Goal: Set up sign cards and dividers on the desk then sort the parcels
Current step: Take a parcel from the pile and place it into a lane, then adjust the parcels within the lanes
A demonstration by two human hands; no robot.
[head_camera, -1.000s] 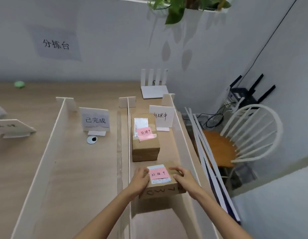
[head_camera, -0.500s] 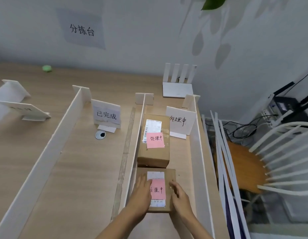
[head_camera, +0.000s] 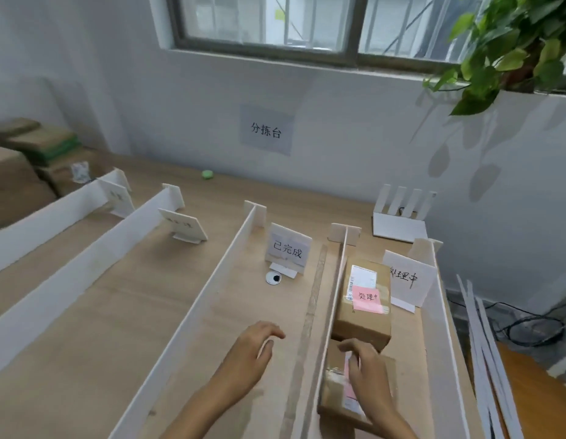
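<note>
1. Parcels, head view: the near parcel [head_camera: 335,388] lies in the rightmost lane of the desk [head_camera: 85,343], under the right hand [head_camera: 365,365]; the far parcel [head_camera: 364,308] sits just beyond the fingertips, touching or nearly touching the near one.
2. Right hand: fingers [head_camera: 350,345] curl loosely, slightly apart, over the near parcel's top and its pink label; whether they press on it or hover above it cannot be told.
3. Left hand [head_camera: 253,346]: palm down, fingers relaxed and slightly apart, holding nothing, over the lane to the left of the divider [head_camera: 332,312] that separates the two hands.
4. Sign cards: beyond the left fingertips stands the card reading 已完成 [head_camera: 288,248], with a small round disc [head_camera: 273,277] before it; beyond the right fingertips, right of the far parcel, stands the card reading 处理中 [head_camera: 408,278].
5. Further left of the left hand: another divider [head_camera: 193,312], then two more lanes with cards, their text unreadable.
</note>
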